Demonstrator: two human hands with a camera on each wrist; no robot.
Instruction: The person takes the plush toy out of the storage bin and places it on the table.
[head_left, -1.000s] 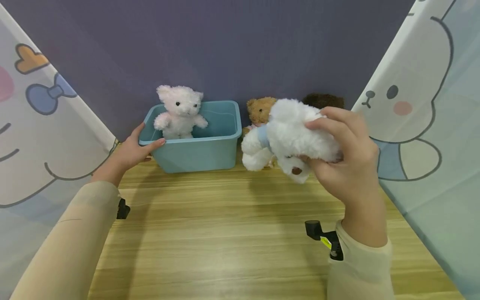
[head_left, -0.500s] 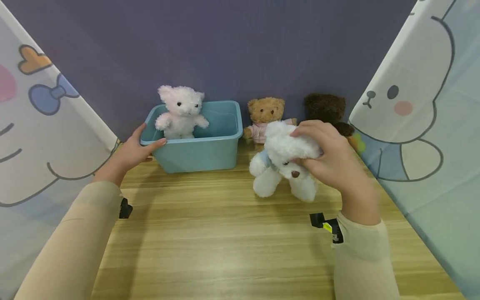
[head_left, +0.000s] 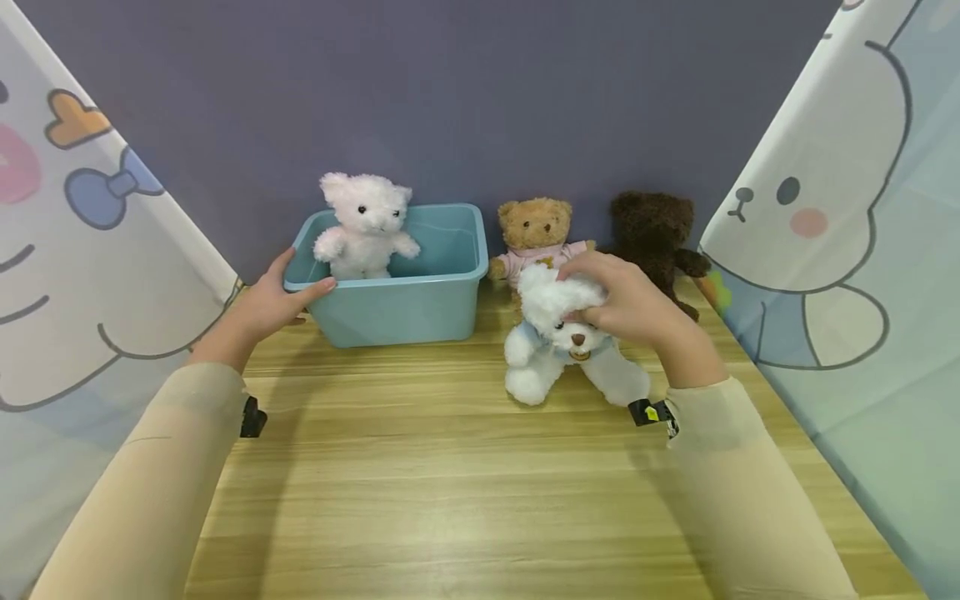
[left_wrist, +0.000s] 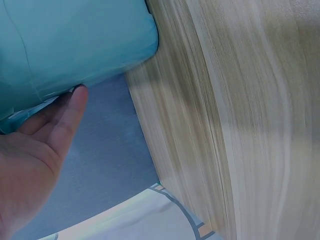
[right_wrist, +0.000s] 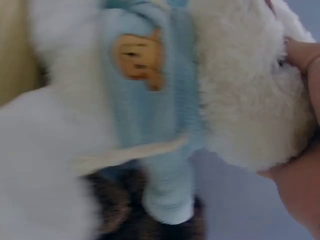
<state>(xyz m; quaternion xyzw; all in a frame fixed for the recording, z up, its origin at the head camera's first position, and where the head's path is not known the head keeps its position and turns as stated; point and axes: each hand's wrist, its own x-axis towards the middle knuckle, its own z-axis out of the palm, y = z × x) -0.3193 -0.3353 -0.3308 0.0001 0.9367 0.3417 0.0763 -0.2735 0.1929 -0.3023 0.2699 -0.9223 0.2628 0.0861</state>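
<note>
A light-blue plastic bin (head_left: 397, 312) stands at the back left, with a pale pink teddy bear (head_left: 367, 221) upright inside. My left hand (head_left: 266, 302) grips its front left corner, thumb along the front rim and fingers at the left side. In the left wrist view, straight fingers (left_wrist: 67, 120) touch the bin's outer wall. My right hand (head_left: 618, 296) holds a white teddy bear (head_left: 558, 308) in a light-blue top by the head. That bear sits on the table facing me, its legs spread. Its blue top (right_wrist: 145, 105) with a brown bear patch shows blurred in the right wrist view.
Behind the white bear sits a tan teddy bear (head_left: 534, 225) in a pink top. To its right is a dark brown teddy bear (head_left: 652, 237). A grey wall backs the wooden table (head_left: 450, 483); printed cartoon curtains (head_left: 817, 292) flank both sides.
My right hand has lowered the white teddy bear from a tilted, raised pose to sitting upright on the table, uncovering the tan and brown bears behind. The left hand stays on the bin.
</note>
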